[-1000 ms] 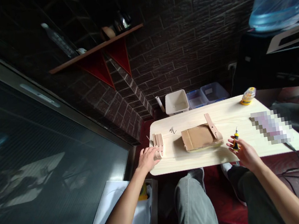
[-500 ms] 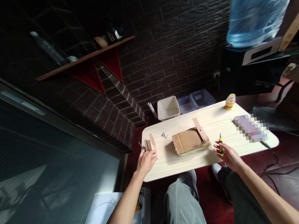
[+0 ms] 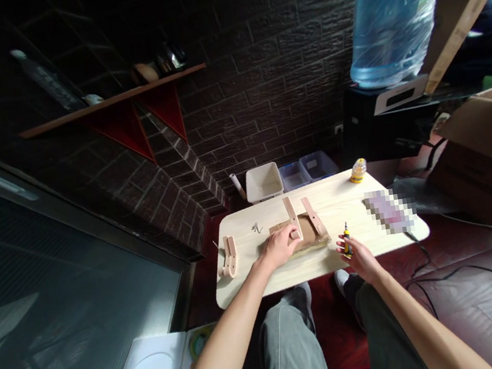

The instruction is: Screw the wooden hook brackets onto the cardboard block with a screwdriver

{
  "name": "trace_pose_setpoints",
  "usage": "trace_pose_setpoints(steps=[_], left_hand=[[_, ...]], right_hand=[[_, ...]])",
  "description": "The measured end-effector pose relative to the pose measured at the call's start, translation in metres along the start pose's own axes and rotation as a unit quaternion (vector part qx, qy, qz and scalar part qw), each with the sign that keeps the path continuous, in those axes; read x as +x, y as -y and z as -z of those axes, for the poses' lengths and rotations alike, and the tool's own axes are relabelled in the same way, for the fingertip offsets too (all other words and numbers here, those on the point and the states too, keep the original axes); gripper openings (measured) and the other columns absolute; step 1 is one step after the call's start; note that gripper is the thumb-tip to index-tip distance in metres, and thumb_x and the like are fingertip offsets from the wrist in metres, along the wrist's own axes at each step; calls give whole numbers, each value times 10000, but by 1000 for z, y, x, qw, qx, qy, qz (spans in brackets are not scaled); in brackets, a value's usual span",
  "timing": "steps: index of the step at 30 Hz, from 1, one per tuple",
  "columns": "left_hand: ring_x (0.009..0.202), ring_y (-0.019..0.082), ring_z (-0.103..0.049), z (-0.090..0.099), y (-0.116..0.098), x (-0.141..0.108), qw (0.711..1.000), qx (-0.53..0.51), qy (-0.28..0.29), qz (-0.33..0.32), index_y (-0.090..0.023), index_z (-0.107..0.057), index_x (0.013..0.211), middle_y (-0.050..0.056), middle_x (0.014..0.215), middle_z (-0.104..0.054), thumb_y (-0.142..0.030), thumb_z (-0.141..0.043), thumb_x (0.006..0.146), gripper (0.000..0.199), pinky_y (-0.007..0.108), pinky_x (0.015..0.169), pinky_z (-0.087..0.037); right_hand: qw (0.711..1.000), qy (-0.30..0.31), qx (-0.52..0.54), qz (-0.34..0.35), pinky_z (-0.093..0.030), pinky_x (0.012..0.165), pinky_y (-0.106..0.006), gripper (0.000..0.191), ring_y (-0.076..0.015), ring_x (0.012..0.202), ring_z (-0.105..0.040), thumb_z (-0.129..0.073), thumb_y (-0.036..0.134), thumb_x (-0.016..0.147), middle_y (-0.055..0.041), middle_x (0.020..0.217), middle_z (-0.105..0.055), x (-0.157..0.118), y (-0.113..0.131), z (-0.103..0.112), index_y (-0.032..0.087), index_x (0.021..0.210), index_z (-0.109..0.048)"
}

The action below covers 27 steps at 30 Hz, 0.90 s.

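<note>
My left hand [image 3: 280,247] is closed on the near end of a flat wooden piece [image 3: 290,207], over a brown cardboard package [image 3: 309,230]. A second wooden piece [image 3: 312,214] lies across the package's right side. In my right hand [image 3: 359,257] is a yellow and black screwdriver [image 3: 346,238], its tip pointing up, just right of the package. More wooden pieces [image 3: 229,256] with curved ends lie at the table's left end. Several small dark screws or similar bits [image 3: 257,228] lie between those pieces and the package.
The pale table [image 3: 251,282] carries a clear bottle with yellow parts [image 3: 358,171] at its far right corner and a blurred-out flat object [image 3: 388,210] with a cable. Bins [image 3: 264,182] stand behind it. A wall shelf [image 3: 113,99] juts out at upper left.
My left hand has moved right from the table's left end to the package, bringing a wooden piece with it. My right hand still holds the screwdriver. The view has shifted slightly right.
</note>
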State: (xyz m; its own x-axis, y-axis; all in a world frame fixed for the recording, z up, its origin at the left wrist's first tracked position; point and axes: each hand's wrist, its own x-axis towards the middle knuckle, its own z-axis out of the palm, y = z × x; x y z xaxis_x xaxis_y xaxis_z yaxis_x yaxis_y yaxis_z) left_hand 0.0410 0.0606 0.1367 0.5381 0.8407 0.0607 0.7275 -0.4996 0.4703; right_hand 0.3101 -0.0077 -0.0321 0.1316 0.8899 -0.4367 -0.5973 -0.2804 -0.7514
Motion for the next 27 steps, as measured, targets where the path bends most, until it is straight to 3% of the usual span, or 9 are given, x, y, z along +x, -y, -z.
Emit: trace_pose_setpoints(steps=[7,9,13,15,18,21,27], left_hand=[[962,260,-763,-30,-2,21,999,-25,32,-5,-262,-697,1156,46,1058,-789,-379,-734,899,285,378,856,-609],[997,250,-758,-33,3,20,999,-36,31,-12,-263,-686,1187,46,1114,-776,-395,-745,896,325,373,881,-611],[1200,275,-694,-40,16,16,999,-44,-2,-18,-273,-595,1366,79,1342,-684,-430,-817,831,600,411,1027,-578],[1290,303,-641,-47,24,13,999,-40,-24,-16,-267,-581,1390,98,1396,-645,-396,-836,812,645,462,1101,-535],[1367,317,-584,-59,33,11,998,-35,-47,-17,-256,-636,1330,106,1459,-614,-326,-829,820,550,502,1160,-487],[1364,311,-587,-69,39,13,997,-29,-63,-23,-269,-692,1280,91,1477,-627,-308,-816,840,459,516,1161,-482],[1360,317,-594,-76,38,16,996,-4,-84,-40,-303,-669,1380,79,1499,-639,-330,-763,901,489,557,1150,-476]], right_hand=[[998,10,-56,7,-600,944,-466,376,-247,1126,-683,-662,389,1018,-109,1349,-653,3,2,10,193,1338,-634],[997,10,-80,15,-600,943,-465,378,-247,1124,-684,-662,390,1018,-109,1347,-654,6,2,12,192,1339,-633],[988,-12,-144,58,-602,938,-465,384,-247,1119,-686,-664,391,1017,-109,1341,-656,14,3,16,189,1342,-630],[977,-32,-191,92,-602,937,-466,385,-248,1119,-686,-665,391,1016,-108,1339,-657,20,4,19,187,1341,-630],[949,-68,-272,145,-597,951,-469,372,-248,1132,-681,-663,386,1018,-109,1353,-653,31,8,22,193,1334,-637],[918,-88,-342,181,-593,965,-459,335,-240,1139,-675,-645,383,1029,-109,1372,-647,46,13,23,215,1318,-651],[874,-87,-428,212,-595,959,-459,340,-240,1134,-677,-647,385,1027,-109,1366,-649,77,24,15,212,1320,-649]])
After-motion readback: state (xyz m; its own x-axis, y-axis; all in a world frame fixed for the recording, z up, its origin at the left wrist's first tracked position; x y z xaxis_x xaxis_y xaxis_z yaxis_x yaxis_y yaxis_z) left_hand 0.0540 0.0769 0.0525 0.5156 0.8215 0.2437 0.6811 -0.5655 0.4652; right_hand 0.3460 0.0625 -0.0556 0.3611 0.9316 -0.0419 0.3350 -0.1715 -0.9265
